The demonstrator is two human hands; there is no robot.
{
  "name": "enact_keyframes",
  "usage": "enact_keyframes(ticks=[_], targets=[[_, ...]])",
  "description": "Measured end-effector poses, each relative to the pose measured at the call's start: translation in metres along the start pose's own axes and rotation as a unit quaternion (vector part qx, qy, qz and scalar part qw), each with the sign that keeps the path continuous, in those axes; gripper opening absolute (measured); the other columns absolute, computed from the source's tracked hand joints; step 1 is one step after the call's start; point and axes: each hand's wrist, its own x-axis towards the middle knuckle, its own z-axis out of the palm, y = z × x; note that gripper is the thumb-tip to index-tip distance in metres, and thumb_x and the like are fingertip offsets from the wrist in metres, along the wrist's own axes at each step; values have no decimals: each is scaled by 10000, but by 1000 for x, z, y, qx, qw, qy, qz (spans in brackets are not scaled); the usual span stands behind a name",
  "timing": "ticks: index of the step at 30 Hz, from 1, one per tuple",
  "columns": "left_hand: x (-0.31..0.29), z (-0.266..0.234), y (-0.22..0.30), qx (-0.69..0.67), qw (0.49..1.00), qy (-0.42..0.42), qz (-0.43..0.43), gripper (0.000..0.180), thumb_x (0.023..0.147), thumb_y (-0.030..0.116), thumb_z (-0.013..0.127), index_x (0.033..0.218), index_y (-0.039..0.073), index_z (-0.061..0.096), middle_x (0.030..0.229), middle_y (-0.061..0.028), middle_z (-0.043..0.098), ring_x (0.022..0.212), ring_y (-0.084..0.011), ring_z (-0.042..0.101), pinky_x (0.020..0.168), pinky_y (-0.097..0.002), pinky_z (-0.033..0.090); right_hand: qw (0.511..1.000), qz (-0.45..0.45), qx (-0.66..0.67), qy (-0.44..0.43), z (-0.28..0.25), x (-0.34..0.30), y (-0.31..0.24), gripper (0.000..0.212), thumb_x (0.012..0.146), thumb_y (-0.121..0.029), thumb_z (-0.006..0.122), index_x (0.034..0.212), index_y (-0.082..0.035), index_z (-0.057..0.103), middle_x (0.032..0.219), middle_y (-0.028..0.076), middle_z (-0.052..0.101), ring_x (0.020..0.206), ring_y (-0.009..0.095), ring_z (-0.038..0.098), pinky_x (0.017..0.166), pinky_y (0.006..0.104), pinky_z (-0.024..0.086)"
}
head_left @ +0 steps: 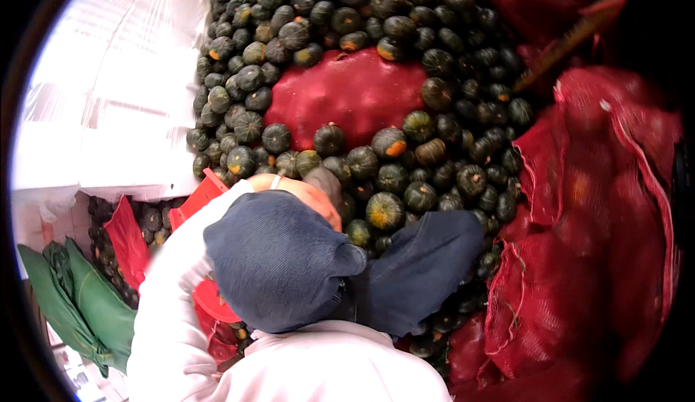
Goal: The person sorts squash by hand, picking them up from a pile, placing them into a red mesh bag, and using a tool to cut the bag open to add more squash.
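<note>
head view, as seen from where i stand:
- green squashes (385, 211), many, some with orange patches: heaped from top to centre, around a bulging red sack (347, 96).
- one co-worker, bent over the heap: dark blue cap (275, 264), white top (340, 366).
- co-worker's hand (311, 195), in an orange-and-grey glove: beside the nearest squashes; whether its fingers grip one, i cannot tell.
- wearer's own two hands: out of view; fingers open or closed, i cannot tell.
- red mesh sacks (579, 221), right side.
- green cloth (94, 308), folded, lower left.
</note>
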Motion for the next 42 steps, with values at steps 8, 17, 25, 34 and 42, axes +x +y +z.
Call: enact_keyframes(ticks=[8, 17, 25, 34, 42], targets=[[36, -31, -94, 85, 904, 419, 6, 357, 808, 191, 600, 1117, 13, 582, 1062, -155, 629, 1008, -245, 592, 881, -350, 466, 962, -134, -93, 221, -229, 55, -111, 265, 900, -257, 537, 1087, -73, 567, 893, 205, 611, 841, 351, 594, 702, 415, 473], [27, -204, -167, 328, 731, 547, -241, 706, 664, 249, 753, 1289, 133, 447, 1247, -207, 451, 1114, -437, 477, 937, -468, 437, 680, -597, -266, 332, -287, 27, -524, 232, 909, -237, 540, 1077, -78, 564, 855, 212, 612, 807, 364, 600, 667, 422, 482], [35, -120, -100, 327, 786, 521, 65, 554, 693, 263, 717, 1191, 105, 536, 1056, -196, 527, 978, -369, 537, 871, -424, 463, 847, -524, -90, 10, 34, 115, -540, 288, 911, -315, 524, 911, -37, 451, 818, 229, 619, 781, 426, 595, 651, 518, 460], [-16, -86, -146, 207, 823, 525, 61, 335, 771, 167, 592, 1075, 28, 581, 978, -164, 592, 952, -362, 545, 847, -436, 444, 908, -362, -213, -12, 101, 139, -527, 346, 930, -400, 440, 1002, -61, 450, 844, 262, 634, 811, 448, 609, 697, 544, 468], [-35, -107, -191, 401, 623, 657, -142, 361, 752, 166, 618, 1098, 71, 575, 1121, -137, 551, 1087, -347, 481, 928, -441, 393, 946, -295, -134, 22, -12, 181, -349, 297, 937, -332, 466, 1022, -48, 478, 878, 288, 611, 846, 465, 580, 724, 519, 441]])
